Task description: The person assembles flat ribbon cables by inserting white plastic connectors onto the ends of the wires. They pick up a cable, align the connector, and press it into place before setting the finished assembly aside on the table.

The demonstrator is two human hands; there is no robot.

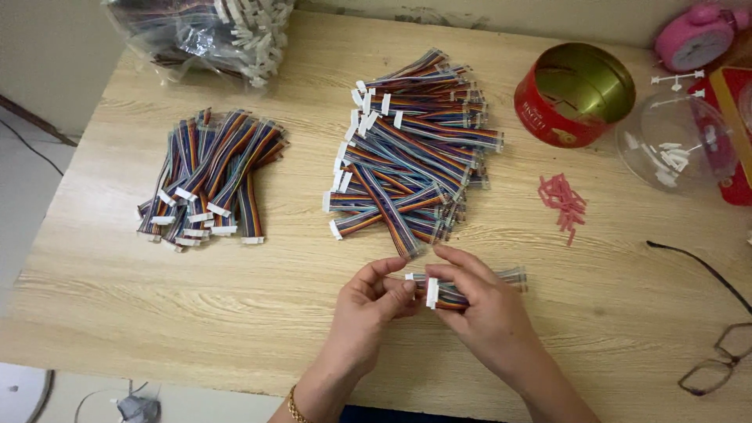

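A person's left hand [374, 298] and right hand [478, 301] are pinching one rainbow ribbon cable [470, 288] between closed fingers, steadying its white plug, just below the big cable pile [411, 149] on the bench [235, 298].

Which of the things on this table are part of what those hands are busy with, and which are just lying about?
In use:
left hand and right hand, holding a short rainbow cable
big cable pile
smaller cable pile
bag of cables

Lying about:
red tin
pink clock
glasses
pink bits
clear bowl
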